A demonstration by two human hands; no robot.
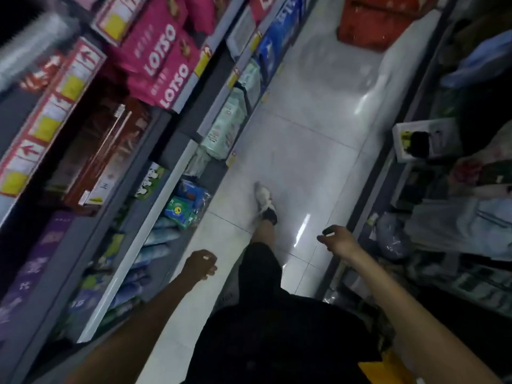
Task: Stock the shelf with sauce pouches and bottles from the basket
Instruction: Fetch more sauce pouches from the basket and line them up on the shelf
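- Aisle floor (313,128) of pale glossy tiles runs up the middle of my tilted, blurred view, with shelving on both sides.
- My left hand (200,265) hangs over the floor beside the left shelf (155,214); its fingers (212,268) are loosely curled in and I see nothing between them.
- My right hand (336,239) is out to the side near the right-hand shelving, fingers half bent and released, holding nothing.
- One leg in dark shorts steps forward, and the white and black shoe (265,202) is planted on the tiles well ahead of both hands.
- Pink LOTSO packs (163,65) sit high on the left shelf, with pale green packs (224,126) on a lower tier further along and blue and green packets (185,206) lower down near the floor.
- A red crate or basket (371,20) stands on the floor at the far end of the aisle, well apart from me; it is too blurred for me to tell what it holds.
- I cannot pick out any sauce pouches or bottles anywhere in this view.
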